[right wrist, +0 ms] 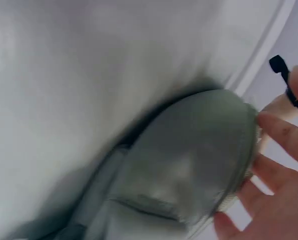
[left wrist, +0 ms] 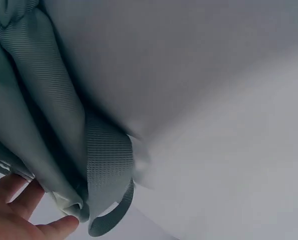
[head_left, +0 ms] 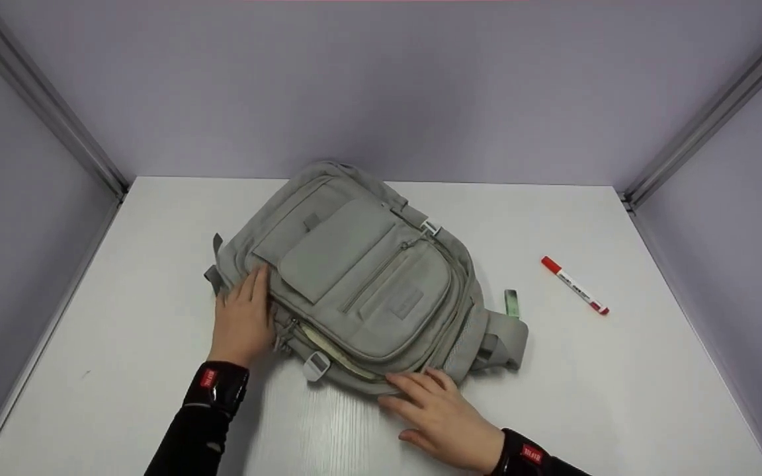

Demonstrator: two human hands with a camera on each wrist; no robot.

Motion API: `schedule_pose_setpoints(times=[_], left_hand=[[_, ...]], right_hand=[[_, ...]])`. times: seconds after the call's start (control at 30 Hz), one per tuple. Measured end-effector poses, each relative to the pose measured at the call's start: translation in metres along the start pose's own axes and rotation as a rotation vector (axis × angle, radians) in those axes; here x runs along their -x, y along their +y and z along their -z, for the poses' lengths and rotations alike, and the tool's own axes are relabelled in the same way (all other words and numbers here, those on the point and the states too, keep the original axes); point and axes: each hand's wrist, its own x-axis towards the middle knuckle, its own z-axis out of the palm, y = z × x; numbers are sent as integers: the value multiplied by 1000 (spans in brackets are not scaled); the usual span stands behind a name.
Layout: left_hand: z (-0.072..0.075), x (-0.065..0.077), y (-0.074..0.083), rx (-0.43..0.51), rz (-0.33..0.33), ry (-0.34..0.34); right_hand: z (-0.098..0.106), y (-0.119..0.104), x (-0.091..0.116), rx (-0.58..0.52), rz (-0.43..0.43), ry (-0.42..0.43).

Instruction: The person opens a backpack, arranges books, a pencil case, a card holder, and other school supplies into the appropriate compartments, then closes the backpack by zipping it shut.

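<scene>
A grey-green backpack (head_left: pixel 348 264) lies on the white table, front pockets facing up and turned at an angle. Along its near side a zipped compartment gapes a little, showing a pale yellow lining (head_left: pixel 328 344). My left hand (head_left: pixel 242 317) rests against the bag's left side with fingers extended; in the left wrist view its fingertips touch the fabric near a webbing strap (left wrist: pixel 108 160). At the bag's near edge, my right hand (head_left: pixel 444 420) has its fingers spread, fingertips right at the rim. The right wrist view shows those fingers (right wrist: pixel 274 175) along the bag's rounded edge.
A red-and-white marker (head_left: pixel 576 285) lies on the table (head_left: pixel 619 383) to the right. A wide strap (head_left: pixel 510 340) and a small green tag (head_left: pixel 511 303) stick out from the bag's right end. Grey panels (head_left: pixel 381 86) enclose the back and sides.
</scene>
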Motion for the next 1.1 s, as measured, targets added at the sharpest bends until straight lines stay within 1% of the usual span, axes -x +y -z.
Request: schedule_pose_setpoints(times=[0.1, 0.2, 0.33, 0.4, 0.5, 0.6, 0.7, 0.77, 0.83, 0.9, 0.93, 0.97, 1.03, 1.1], left_hand=[[4, 3, -3, -41, -56, 23], [4, 18, 5, -98, -86, 68], [3, 41, 19, -175, -102, 127], [3, 50, 27, -192, -104, 147], [5, 59, 40, -199, -111, 155], [5, 65, 51, -197, -127, 161], [2, 69, 58, -209, -148, 180], [0, 70, 60, -216, -160, 201], [-3, 69, 61, -226, -168, 219], [-5, 67, 61, -230, -172, 229], [-6, 65, 61, -234, -173, 232], [-7, 64, 62, -236, -175, 235], [-8, 63, 62, -246, -179, 247], [-10, 62, 61, -255, -187, 260]], right_hand=[[-4, 1, 1, 8, -50, 37], [-5, 13, 8, 8, -104, 69], [-4, 28, 15, 7, -179, 98], [-3, 34, 17, 11, -205, 121], [-3, 44, 20, 13, -244, 163], [-1, 51, 22, 16, -295, 187], [2, 52, 21, 16, -354, 213], [4, 47, 16, 9, -396, 263], [7, 36, 5, -20, -422, 334], [9, 22, -11, -78, -417, 400], [10, 13, -20, -125, -409, 411], [10, 3, -29, -187, -396, 402], [10, -16, -48, -306, -376, 337], [8, -33, -64, -446, -390, 215]])
